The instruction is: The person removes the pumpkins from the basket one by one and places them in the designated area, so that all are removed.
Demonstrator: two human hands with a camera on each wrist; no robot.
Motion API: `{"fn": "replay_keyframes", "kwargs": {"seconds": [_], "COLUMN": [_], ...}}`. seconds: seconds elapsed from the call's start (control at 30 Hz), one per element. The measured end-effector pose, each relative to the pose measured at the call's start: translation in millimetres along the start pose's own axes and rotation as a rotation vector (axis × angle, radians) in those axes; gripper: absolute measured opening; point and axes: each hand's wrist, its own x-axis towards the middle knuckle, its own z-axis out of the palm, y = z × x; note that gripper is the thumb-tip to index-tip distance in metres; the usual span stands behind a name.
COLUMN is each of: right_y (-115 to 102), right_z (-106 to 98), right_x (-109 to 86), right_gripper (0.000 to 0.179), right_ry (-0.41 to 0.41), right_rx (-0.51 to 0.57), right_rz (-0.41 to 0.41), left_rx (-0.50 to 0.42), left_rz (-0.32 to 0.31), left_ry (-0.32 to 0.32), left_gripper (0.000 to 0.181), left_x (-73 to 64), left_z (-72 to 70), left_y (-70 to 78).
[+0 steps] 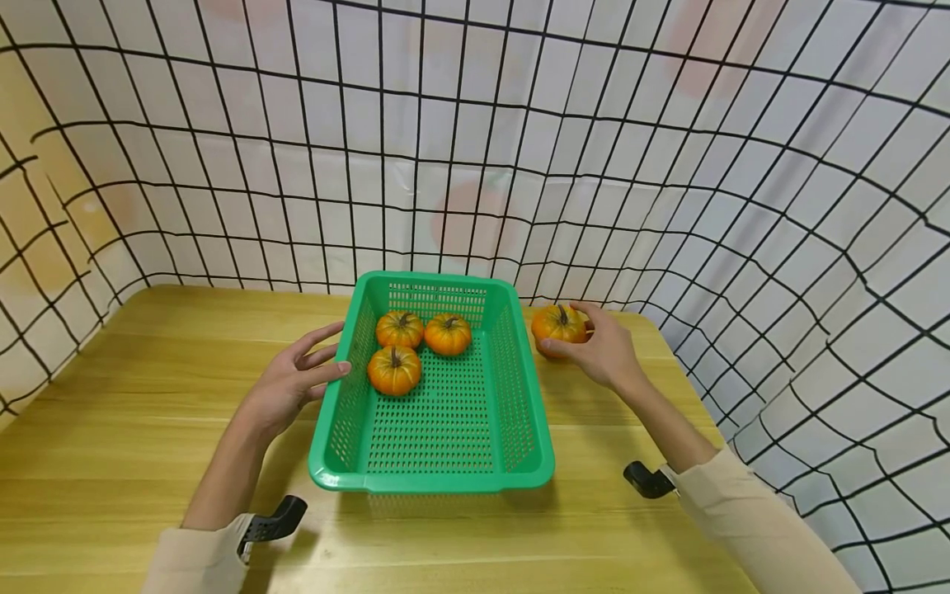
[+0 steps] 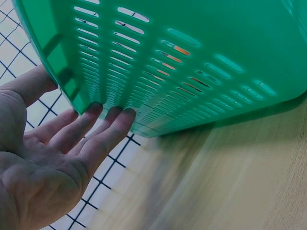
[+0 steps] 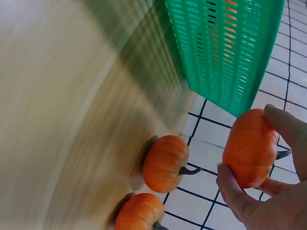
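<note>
A green plastic basket stands on the table with three small orange pumpkins inside: one at the back left, one beside it and one in front. My left hand touches the basket's left side, its fingers mostly straight against the slotted wall and the thumb at the rim. Right of the basket, my right hand grips another pumpkin between thumb and fingers, close outside the basket wall. Two more pumpkins, one nearer the basket and one lower in view, sit on the table in the right wrist view.
The wooden table extends left and in front of the basket. A black wire grid with pale sheeting behind it encloses the back and both sides. Black camera mounts sit on the left wrist and right wrist.
</note>
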Motion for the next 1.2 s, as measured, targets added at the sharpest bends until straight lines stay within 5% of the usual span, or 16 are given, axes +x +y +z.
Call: {"fn": "replay_keyframes", "kwargs": {"seconds": [1.2], "right_y": [44.0], "right_z": [29.8], "right_x": [-16.5], "right_gripper": [0.084], "right_ry": [-0.017], "right_rx": [-0.058], "right_rz": [0.016], "left_rx": [0.015], "left_rz": [-0.002], "left_ry": [0.001], "left_gripper": [0.075], "left_x": [0.5], "left_z": [0.6], "left_y": [1.8]}}
